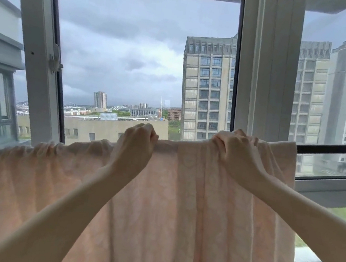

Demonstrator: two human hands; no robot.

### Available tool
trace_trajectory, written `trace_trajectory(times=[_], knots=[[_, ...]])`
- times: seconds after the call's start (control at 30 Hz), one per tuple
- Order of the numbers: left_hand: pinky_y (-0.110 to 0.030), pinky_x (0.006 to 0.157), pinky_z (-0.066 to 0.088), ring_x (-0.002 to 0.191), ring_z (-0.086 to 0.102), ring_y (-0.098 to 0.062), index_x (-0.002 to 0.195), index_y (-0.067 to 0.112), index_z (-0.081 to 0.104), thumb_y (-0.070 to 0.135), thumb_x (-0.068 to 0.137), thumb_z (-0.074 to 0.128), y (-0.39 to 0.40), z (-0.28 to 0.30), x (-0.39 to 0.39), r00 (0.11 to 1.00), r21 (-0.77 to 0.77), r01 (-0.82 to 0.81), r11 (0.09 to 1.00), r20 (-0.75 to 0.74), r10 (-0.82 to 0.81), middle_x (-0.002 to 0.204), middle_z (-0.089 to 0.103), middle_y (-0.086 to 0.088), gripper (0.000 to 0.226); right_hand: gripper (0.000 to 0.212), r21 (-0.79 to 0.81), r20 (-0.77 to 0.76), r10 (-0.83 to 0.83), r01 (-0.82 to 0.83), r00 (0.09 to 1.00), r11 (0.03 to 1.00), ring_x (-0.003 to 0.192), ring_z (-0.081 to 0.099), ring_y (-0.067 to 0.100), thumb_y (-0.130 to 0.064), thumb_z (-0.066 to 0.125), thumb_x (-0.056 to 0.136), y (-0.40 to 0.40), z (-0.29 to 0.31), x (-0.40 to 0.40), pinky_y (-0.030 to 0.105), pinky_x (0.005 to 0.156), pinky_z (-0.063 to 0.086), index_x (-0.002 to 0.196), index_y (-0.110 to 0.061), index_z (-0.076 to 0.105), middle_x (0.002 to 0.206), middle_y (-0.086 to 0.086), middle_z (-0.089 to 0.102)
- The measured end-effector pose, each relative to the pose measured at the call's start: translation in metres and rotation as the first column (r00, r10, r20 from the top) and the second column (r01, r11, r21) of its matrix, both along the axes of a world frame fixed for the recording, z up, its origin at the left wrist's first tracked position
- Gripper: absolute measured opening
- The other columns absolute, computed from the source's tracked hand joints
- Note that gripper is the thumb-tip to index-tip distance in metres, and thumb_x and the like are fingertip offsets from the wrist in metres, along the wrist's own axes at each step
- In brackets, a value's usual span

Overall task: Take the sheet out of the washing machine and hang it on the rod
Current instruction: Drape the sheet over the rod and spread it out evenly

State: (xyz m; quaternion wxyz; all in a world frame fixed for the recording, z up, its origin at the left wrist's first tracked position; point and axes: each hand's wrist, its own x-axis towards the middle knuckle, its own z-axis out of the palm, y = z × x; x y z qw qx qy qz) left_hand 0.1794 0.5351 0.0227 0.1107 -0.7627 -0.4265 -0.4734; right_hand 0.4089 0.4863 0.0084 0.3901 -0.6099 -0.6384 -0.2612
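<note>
The sheet (157,206) was already out of the machine and draped over the rod (334,149), so the step in hand was, by my reading, the spreading: evening the cloth along the rod. Both hands were up at the sheet's top fold, near each other but apart. The left hand (138,140) gripped the fold with curled fingers, and the right hand (234,149) clutched a gathered bunch of cloth just beside the sheet's right edge. The rod showed bare only at its right end, past that edge; elsewhere the cloth hid it. Toward the left end the top fold sat puckered and bunched, and under the right hand the cloth hung in doubled pleats.

The next move likely called for sliding the bunched folds outward along the rod while keeping the fold on top, so the cloth lay in one layer and hung evenly. Pulling too hard on one side could drag the sheet off. Behind it stood an open window (42,72).
</note>
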Motion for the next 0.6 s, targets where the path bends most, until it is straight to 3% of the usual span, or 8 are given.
trace_trajectory(times=[0.1,0.17,0.27,0.33,0.43,0.6], knots=[[-0.031,0.069,0.037,0.085,0.060,-0.031,0.088,0.003,0.065,0.015,0.096,0.056,0.000,0.004,0.002,0.998,-0.034,-0.062,0.997,0.031,0.063,0.089,0.066,-0.013,0.017,0.021,-0.020,0.052,-0.042,0.043,0.998,0.999,0.080,0.043,0.019,-0.007,0.039,0.095,0.001,0.008,0.003,0.035,0.079,0.026,0.088,-0.017,0.056,0.079,-0.003,0.048],[-0.030,0.069,0.034,0.087,0.059,-0.033,0.088,0.002,0.064,0.013,0.096,0.055,0.000,0.004,0.003,0.991,-0.048,-0.116,0.992,0.059,0.119,0.091,0.066,-0.016,0.017,0.020,-0.012,-0.017,-0.037,0.037,0.999,0.999,0.075,0.043,0.018,-0.010,0.038,0.096,0.003,0.014,0.022,0.035,0.075,0.029,0.083,-0.017,0.051,0.078,-0.003,0.047],[-0.032,0.071,0.037,0.089,0.060,-0.035,0.088,0.001,0.064,0.012,0.096,0.054,0.005,0.005,0.002,0.976,-0.084,-0.194,0.977,0.082,0.201,0.092,0.066,-0.018,0.017,0.026,-0.015,-0.159,-0.027,0.025,0.987,1.000,0.067,0.053,0.020,-0.020,0.037,0.099,0.010,0.023,0.077,0.034,0.062,0.038,0.074,-0.020,0.046,0.072,-0.002,0.054],[-0.037,0.078,0.045,0.088,0.060,-0.032,0.087,0.005,0.064,0.012,0.095,0.054,0.009,0.006,0.002,0.973,-0.114,-0.211,0.971,0.065,0.220,0.091,0.066,-0.015,0.015,0.031,-0.089,-0.128,-0.049,0.038,0.991,0.995,0.062,0.055,0.022,-0.022,0.035,0.100,0.007,0.025,0.108,0.033,0.054,0.038,0.071,-0.019,0.045,0.068,0.000,0.056],[-0.046,0.084,0.050,0.085,0.060,-0.028,0.081,0.015,0.063,0.014,0.094,0.054,0.011,0.008,0.009,0.973,-0.146,-0.219,0.965,0.035,0.227,0.088,0.067,-0.010,0.015,0.032,-0.099,-0.044,-0.027,0.022,0.999,0.995,0.060,0.053,0.023,-0.023,0.038,0.100,-0.001,0.020,0.130,0.035,0.055,0.040,0.072,-0.016,0.051,0.065,-0.001,0.054],[-0.032,0.070,0.045,0.082,0.062,-0.028,0.087,0.007,0.066,0.010,0.095,0.052,0.006,0.009,0.015,0.970,-0.164,-0.240,0.957,-0.005,0.242,0.090,0.067,-0.011,0.016,0.030,-0.097,-0.032,0.051,-0.054,0.998,0.994,0.070,0.055,0.027,-0.024,0.040,0.098,-0.008,0.015,0.130,0.038,0.063,0.045,0.078,-0.011,0.059,0.074,0.008,0.058]])
